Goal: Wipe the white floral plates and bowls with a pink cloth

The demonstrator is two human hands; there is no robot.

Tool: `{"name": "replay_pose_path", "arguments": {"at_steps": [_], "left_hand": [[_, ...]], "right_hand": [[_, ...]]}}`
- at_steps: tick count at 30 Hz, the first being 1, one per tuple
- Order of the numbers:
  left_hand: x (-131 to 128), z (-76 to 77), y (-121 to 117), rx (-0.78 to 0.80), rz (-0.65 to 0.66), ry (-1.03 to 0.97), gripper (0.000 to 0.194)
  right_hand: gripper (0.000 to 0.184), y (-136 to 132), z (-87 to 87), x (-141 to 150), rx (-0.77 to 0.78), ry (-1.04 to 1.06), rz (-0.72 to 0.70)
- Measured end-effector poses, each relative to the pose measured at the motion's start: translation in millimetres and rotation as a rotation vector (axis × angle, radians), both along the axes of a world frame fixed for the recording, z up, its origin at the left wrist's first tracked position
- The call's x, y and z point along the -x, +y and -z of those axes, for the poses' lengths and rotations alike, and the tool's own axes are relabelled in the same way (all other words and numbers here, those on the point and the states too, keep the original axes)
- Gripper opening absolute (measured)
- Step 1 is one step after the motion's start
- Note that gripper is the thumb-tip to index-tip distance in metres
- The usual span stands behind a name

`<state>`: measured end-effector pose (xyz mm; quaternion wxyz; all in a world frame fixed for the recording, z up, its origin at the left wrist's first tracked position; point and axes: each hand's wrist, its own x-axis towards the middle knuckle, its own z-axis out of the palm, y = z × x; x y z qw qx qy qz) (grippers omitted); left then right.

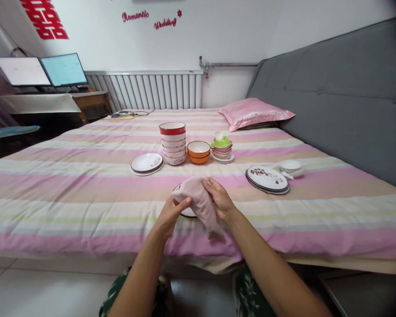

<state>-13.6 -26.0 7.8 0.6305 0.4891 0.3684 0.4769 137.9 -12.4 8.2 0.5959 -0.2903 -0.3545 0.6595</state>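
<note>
A pale pink cloth (198,198) hangs between my two hands near the bed's front edge. My left hand (171,215) grips its left side, thumb on top. My right hand (218,199) pinches the cloth's upper right part, and a loose end droops below. Behind and under the cloth is a dark-rimmed white plate (187,213), mostly hidden; whether a hand touches it I cannot tell. Beyond stand a stack of white bowls with a red one on top (173,143) and orange bowls (198,152).
Stacked plates (147,163) lie at left, floral oval plates (267,179) at right beside small white dishes (290,166). Small dishes with a green leaf-shaped one (221,141) stand behind. A pink pillow (255,112) rests by the grey headboard (333,88). Cables (128,114) lie at the far edge.
</note>
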Motion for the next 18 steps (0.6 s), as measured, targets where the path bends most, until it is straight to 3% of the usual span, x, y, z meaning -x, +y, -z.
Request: {"name": "replay_pose_path", "arguments": {"at_steps": [5,10,18], "left_hand": [[-3.0,-4.8,-2.1,0.133,-0.152,-0.023,0.045],[2.4,-1.1,2.3,0.114,-0.256,-0.045,0.043],[9.7,1.0,2.1,-0.026,-0.166,0.082,0.037]], "right_hand": [[0.038,3.7,6.9,-0.6,-0.007,-0.045,0.073],[0.037,5.6,8.8,-2.4,-0.018,-0.051,0.094],[0.031,1.2,3.6,-5.4,0.024,-0.007,0.028]]}}
